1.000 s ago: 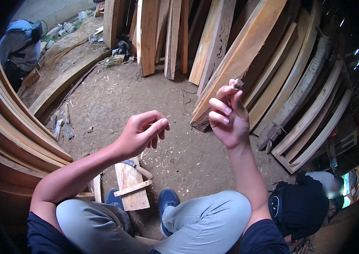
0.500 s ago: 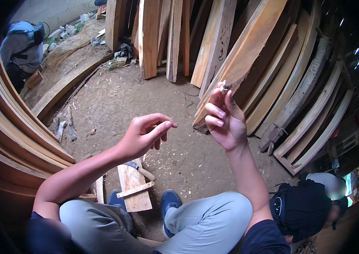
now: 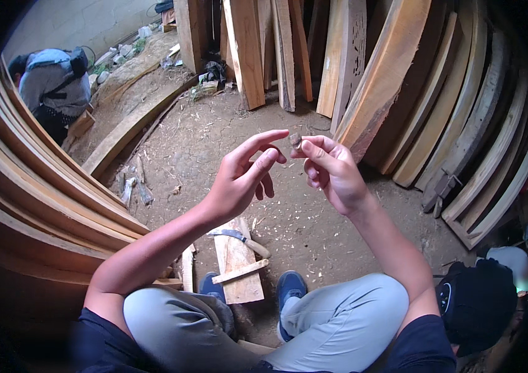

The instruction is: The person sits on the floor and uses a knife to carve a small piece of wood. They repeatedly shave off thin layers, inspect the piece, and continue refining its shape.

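Observation:
Raised in front of me, my right hand (image 3: 337, 173) pinches a small brown lump (image 3: 296, 140) between thumb and fingertips. Its kind is too small to make out. Close by on the left, my left hand (image 3: 239, 176) has its fingers apart and holds nothing; its fingertips come near the lump. Below, between my shoes, a flat wooden board (image 3: 239, 291) lies on the dirt floor. On that board rest a knife with a curved blade and wooden handle (image 3: 256, 248) and a narrow wooden strip (image 3: 240, 271) lying crosswise.
Wooden planks (image 3: 385, 74) lean upright at the back and right. Curved stacked boards (image 3: 59, 193) rise at my left. One person (image 3: 59, 87) bends over at the far left; another in dark clothing (image 3: 478, 304) is at the lower right. Wood shavings dot the dirt floor (image 3: 195, 149).
My right hand has come down and leftward with the lump, toward my left hand. My left hand has lifted and spread its fingers. The view has shifted a little to the left.

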`<state>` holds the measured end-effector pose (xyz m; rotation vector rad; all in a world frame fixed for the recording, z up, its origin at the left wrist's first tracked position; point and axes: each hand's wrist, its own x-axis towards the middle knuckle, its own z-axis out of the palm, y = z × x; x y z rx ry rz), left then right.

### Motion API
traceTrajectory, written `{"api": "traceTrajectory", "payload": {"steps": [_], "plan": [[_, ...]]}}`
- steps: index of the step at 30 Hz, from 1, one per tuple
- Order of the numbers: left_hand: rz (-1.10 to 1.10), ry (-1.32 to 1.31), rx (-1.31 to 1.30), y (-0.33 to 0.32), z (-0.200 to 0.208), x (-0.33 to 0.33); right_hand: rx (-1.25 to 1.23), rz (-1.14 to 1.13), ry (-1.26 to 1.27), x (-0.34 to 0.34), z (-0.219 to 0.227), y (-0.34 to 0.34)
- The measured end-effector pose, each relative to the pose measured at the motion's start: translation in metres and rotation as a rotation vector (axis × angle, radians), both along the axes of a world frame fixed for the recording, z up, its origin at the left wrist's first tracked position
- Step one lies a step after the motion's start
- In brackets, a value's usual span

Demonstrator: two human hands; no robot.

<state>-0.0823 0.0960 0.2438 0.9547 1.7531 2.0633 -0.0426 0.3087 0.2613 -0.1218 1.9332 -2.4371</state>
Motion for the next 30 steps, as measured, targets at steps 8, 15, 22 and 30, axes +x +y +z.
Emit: {"api": "traceTrajectory", "payload": {"steps": [8,15,22,30], "plan": [[0.111,-0.036,-0.051,0.01,-0.006,0.003,0.254,-0.018,0.081,0.003,0.001,-0.004],[0.157,-0.023,-0.094,0.009,-0.011,0.0,0.289,-0.015,0.036,0.002,-0.001,-0.003],[0.152,-0.051,-0.04,0.01,-0.012,0.0,0.304,0.003,0.081,0.003,-0.007,-0.005],[0.049,-0.047,-0.292,-0.009,-0.013,-0.02,0.409,-0.02,0.086,-0.001,-0.026,-0.012]]}}
